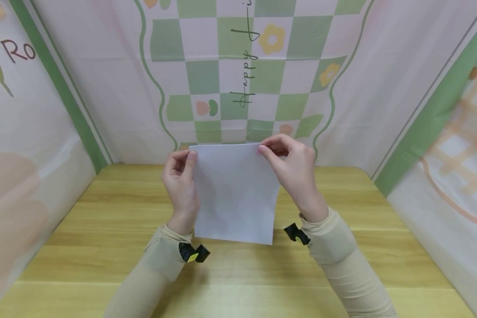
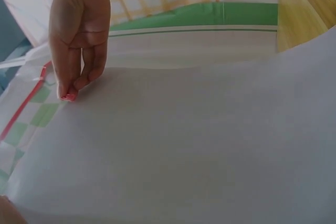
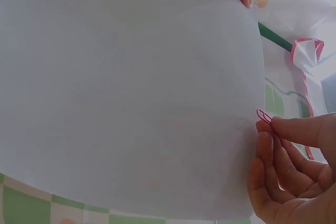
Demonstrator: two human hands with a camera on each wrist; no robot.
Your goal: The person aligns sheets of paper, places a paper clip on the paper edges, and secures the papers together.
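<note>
A white sheet of paper (image 1: 234,194) hangs upright above the table. My left hand (image 1: 180,181) pinches its top left corner between thumb and fingers. At the top edge, near the other corner, my right hand (image 1: 296,170) pinches a small pinkish-red paper clip (image 3: 264,116) between thumb and forefinger. The clip's wire loop sticks out past the fingertips and overlaps the paper's edge in the right wrist view. From the left wrist, the right hand (image 2: 81,38) shows beyond the sheet, a bit of red at its fingertips.
A wood-grain table (image 1: 238,287) lies beneath the hands and paper. Behind it hangs a green-and-white checked cloth (image 1: 202,77) with flowers and lettering. Printed cloth walls stand at left (image 1: 43,132) and right (image 1: 453,176). Each wrist carries a small black camera.
</note>
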